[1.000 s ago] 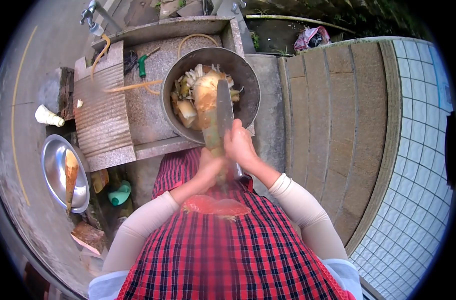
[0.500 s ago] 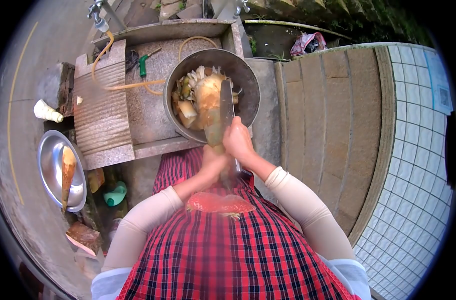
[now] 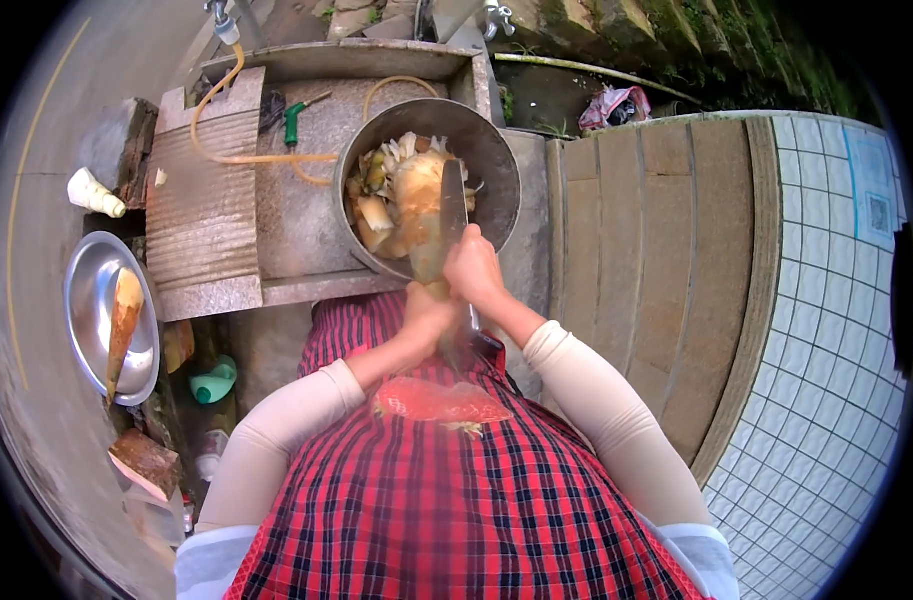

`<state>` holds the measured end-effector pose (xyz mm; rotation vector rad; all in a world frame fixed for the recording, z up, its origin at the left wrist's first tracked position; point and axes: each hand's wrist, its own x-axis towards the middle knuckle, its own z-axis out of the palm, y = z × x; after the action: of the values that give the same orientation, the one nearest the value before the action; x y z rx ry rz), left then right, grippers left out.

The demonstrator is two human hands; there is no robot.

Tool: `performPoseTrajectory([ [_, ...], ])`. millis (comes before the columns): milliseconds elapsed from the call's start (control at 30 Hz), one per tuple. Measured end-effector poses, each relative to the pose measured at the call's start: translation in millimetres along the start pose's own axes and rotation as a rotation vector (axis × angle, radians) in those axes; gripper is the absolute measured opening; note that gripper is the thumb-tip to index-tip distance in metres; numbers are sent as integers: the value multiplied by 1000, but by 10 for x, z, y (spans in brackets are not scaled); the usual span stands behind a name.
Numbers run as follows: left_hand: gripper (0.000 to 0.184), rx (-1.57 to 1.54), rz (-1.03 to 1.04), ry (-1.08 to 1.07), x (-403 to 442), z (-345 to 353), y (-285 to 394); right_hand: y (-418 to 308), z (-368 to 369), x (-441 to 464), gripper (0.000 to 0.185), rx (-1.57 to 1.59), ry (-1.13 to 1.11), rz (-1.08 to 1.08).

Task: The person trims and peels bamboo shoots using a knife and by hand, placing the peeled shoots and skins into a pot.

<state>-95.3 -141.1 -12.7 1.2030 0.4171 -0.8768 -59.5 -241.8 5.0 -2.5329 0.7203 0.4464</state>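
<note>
My left hand (image 3: 426,312) is closed round the narrow end of a bamboo shoot (image 3: 419,190), whose thick pale end lies over a deep metal pot (image 3: 502,150). In my right hand (image 3: 472,268) is a large knife (image 3: 454,200), its broad blade pointing away from me along the right side of the shoot. The two hands are close together at the pot's near edge. Pale cut pieces (image 3: 375,222) lie in the pot beneath and left of the shoot. The knife's handle is mostly hidden by my right hand.
Left of the pot are a stone washboard (image 3: 204,200), a hose (image 3: 211,155) and a green nozzle (image 3: 291,128). Further left, a metal basin (image 3: 74,300) holds another shoot (image 3: 124,320), near a peeled shoot (image 3: 94,194). Stone steps (image 3: 666,270) are at the right.
The view has turned slightly, shifting the basin left and down the steps' edge. Both hands keep their grips, and the knife stays beside the shoot with little visible movement.
</note>
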Motion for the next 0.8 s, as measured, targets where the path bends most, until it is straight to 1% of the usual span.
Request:
performPoseTrajectory([
  [233,7,-4,-26,-36,-16,-9,62,-190,-141,22,14,51,-121,125],
  [333,8,13,33,6,36,-18,-75,-197,-118,34,14,21,-102,107],
  [367,8,-21,25,0,60,-31,-119,-224,-111,61,15,26,-125,124],
  [433,7,-86,17,-23,51,-13,-64,-297,-165,117,17,38,-158,161],
  [533,7,-104,47,-21,48,-9,-62,-296,-142,136,19,7,-148,167],
  [633,4,-69,72,-5,70,-28,-96,-347,-149,143,20,-32,-178,158],
  [733,3,-68,12,2,82,-27,-106,-364,-168,294,20,-4,-202,125],
  [800,5,-47,-3,-8,83,-44,-67,-452,-214,348,21,-30,-206,145],
])
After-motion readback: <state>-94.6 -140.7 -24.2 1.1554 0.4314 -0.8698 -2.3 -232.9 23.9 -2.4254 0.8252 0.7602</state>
